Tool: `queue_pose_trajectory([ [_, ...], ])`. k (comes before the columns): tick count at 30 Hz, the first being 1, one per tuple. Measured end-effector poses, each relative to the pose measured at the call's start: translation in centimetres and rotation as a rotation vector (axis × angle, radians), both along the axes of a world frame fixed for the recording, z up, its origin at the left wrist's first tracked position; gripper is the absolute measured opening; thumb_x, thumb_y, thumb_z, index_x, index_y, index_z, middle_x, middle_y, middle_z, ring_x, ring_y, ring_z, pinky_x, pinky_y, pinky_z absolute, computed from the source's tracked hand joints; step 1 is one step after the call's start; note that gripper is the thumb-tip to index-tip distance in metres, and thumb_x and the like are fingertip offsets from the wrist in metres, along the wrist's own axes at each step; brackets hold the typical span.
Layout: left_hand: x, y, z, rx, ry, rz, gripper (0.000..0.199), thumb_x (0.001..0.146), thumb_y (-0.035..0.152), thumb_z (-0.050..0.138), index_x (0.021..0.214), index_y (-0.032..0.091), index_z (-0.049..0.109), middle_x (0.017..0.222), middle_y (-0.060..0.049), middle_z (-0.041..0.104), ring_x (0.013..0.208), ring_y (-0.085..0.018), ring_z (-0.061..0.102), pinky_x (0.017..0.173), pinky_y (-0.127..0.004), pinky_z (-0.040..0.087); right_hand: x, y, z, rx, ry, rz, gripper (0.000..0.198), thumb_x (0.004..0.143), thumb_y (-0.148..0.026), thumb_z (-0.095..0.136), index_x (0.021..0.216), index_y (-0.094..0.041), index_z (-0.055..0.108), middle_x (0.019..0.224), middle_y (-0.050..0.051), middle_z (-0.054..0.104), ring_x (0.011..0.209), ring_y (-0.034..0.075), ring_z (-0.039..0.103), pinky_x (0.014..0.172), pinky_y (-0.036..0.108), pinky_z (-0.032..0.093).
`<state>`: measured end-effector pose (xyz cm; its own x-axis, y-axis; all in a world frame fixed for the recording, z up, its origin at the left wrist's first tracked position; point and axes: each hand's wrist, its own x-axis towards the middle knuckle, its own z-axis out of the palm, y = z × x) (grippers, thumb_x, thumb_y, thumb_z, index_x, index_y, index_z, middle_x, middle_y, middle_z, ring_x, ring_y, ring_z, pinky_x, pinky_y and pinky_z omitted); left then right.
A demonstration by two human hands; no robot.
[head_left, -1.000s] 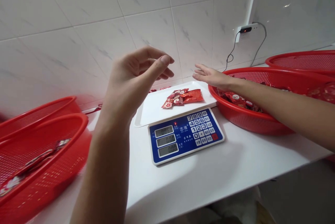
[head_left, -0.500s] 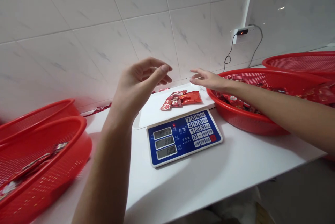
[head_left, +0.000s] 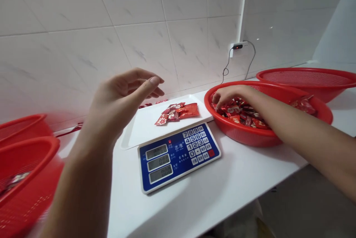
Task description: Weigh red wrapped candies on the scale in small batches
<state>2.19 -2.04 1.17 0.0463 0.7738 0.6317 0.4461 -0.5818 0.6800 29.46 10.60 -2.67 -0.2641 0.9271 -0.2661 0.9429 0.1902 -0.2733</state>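
My left hand [head_left: 126,100] hovers over the left end of the scale's white tray [head_left: 136,128], empty, with its fingers loosely curved and the thumb apart. Several small red packets [head_left: 174,114] and a larger plain red one [head_left: 190,110] lie together on that tray. Below it sits the scale's blue panel [head_left: 180,158] with number keys and three lit displays. Inside the right-hand red basket [head_left: 250,140], my right hand [head_left: 226,95] is bent down at the left side, fingers curled among wrapped packets [head_left: 241,113]. Its fingertips are partly hidden, so what they pinch is unclear.
Two red baskets [head_left: 51,149] stand at the left, the front one with some packets inside. Another red basket [head_left: 306,76] is behind at the right. Along the tiled wall run a socket [head_left: 236,47] and a thin cable. The white table's front edge [head_left: 250,197] slants below the scale.
My right hand has gone from above the tray's right end down into the basket of packets. My left hand stays raised over the tray. The view has turned slightly right.
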Motion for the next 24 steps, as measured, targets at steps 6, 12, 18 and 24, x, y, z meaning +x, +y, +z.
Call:
queue_pose_trajectory([
  [6,-0.1,0.1,0.0,-0.002,0.026,-0.029,0.008,0.084,0.032,0.073,0.081,0.025,0.076,0.07,-0.001,0.073,0.069,-0.015,0.069,0.06,-0.022,0.054,0.6,0.8,-0.7,0.024,0.011,-0.091,0.004,0.08,-0.014,0.067,0.081,-0.016,0.071,0.082,0.005,0.071,0.068,0.015,0.063,0.062,0.026,0.046],
  [12,-0.1,0.0,0.1,-0.032,0.017,-0.016,0.01,0.083,0.034,0.074,0.082,0.024,0.076,0.071,-0.001,0.074,0.067,-0.013,0.068,0.057,-0.019,0.05,1.4,1.7,-1.5,0.208,-0.021,-0.142,0.018,0.086,-0.025,0.064,0.1,-0.015,0.069,0.093,0.01,0.072,0.083,0.021,0.066,0.068,0.027,0.046],
  [18,-0.1,0.1,0.1,-0.022,0.043,-0.034,0.009,0.084,0.032,0.072,0.082,0.025,0.076,0.071,-0.001,0.074,0.069,-0.015,0.07,0.061,-0.023,0.054,-0.2,1.1,-2.0,0.291,-0.22,-0.036,0.042,0.067,-0.028,0.082,0.106,-0.022,0.069,0.107,0.008,0.07,0.094,0.025,0.065,0.065,0.028,0.045],
  [24,-0.4,-0.1,0.3,-0.006,0.045,-0.023,0.01,0.083,0.035,0.074,0.082,0.026,0.076,0.072,-0.002,0.074,0.068,-0.015,0.07,0.059,-0.022,0.053,-0.5,0.9,-1.9,0.226,-0.119,-0.112,0.008,0.081,-0.022,0.068,0.079,-0.017,0.072,0.078,0.007,0.07,0.071,0.018,0.064,0.06,0.027,0.043],
])
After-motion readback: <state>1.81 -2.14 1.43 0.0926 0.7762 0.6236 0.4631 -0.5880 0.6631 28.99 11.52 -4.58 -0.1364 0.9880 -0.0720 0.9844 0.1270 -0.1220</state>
